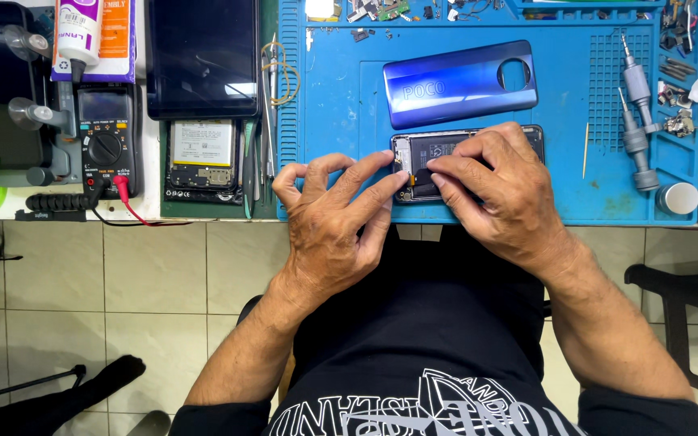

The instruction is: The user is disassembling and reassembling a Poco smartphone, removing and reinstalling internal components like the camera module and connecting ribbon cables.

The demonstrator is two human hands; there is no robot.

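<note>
On the blue mat (341,105), an opened phone (438,153) lying just below its blue back cover (446,85) is pressed by the fingertips of the left hand (337,214) and covered by the curled right hand (502,190).

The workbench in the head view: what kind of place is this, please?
Probably a phone repair bench: both hands work on an opened phone on a blue repair mat, beside a multimeter and electric screwdrivers.
</note>
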